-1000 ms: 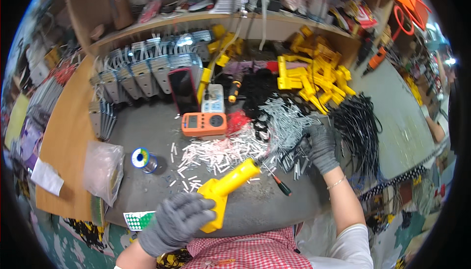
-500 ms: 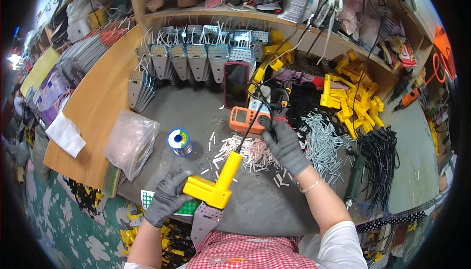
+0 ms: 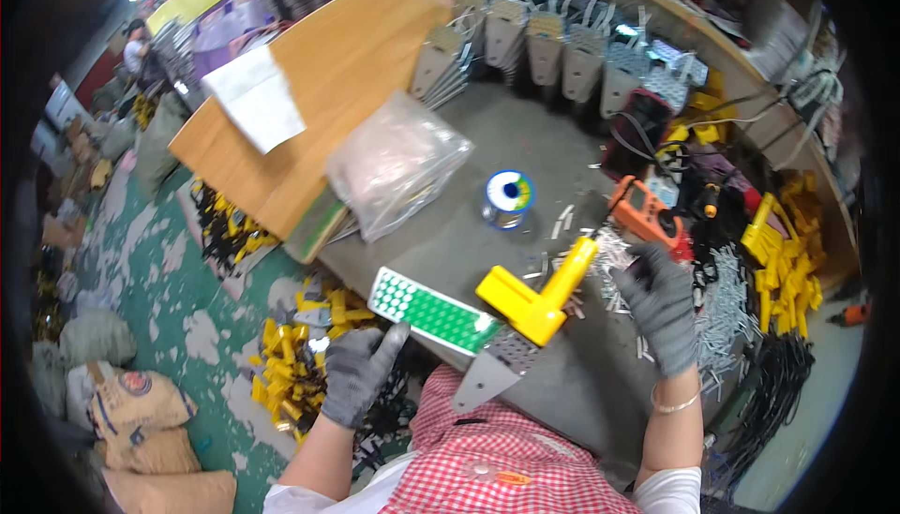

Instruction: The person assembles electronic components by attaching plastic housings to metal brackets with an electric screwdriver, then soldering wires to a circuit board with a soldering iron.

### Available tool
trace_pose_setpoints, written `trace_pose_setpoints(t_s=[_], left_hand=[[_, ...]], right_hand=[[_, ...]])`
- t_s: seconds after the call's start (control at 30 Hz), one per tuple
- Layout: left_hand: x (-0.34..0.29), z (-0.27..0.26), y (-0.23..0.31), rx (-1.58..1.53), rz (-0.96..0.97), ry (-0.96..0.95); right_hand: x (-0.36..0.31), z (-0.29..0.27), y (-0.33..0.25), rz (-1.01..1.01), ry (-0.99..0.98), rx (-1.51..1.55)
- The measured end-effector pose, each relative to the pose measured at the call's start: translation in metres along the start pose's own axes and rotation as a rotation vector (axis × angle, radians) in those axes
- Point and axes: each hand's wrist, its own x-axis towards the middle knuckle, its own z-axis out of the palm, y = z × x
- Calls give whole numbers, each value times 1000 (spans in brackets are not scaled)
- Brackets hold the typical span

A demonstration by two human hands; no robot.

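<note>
A yellow plastic housing [image 3: 536, 300] with a handle-like stem lies at the table's front edge, on or against a perforated metal bracket [image 3: 492, 369]. Beside it is a sheet of round green stickers [image 3: 436, 312], partly peeled to white. My left hand [image 3: 361, 373], in a grey glove, is at the sheet's near left corner, thumb apart from the fingers and nothing seen in it; whether it touches the sheet is unclear. Gloved in grey too, my right hand [image 3: 661, 312] hovers by the orange meter [image 3: 647, 214] and the short white tubes [image 3: 609, 256], fingers loosely apart.
A solder spool [image 3: 508, 199] stands mid-table. Behind it are a clear plastic bag [image 3: 398, 163] and a row of metal brackets [image 3: 547, 50]. To the right lie metal pins [image 3: 724, 303], yellow housings [image 3: 786, 252] and black cables [image 3: 769, 402]. More yellow parts [image 3: 286, 369] sit below the table's left edge.
The view has turned left. My left hand has let go of the yellow housing and moved left to the sticker sheet. My right hand has drawn back from the meter.
</note>
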Motion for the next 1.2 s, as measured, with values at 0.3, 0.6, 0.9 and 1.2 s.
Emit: trace_pose_setpoints(t_s=[0.3,0.6,0.9,1.2], left_hand=[[20,22,-20,-1168,-14,179],[13,14,-46,-1188,-194,-37],[-18,10,-28,-1237,-395,-469],[-29,19,-13,-1277,-322,-494]], right_hand=[[-23,138,-81,-592,-366,77],[-28,176,-83,-967,-466,-446],[-68,133,-69,-661,-527,-137],[-91,140,-55,-259,-627,184]])
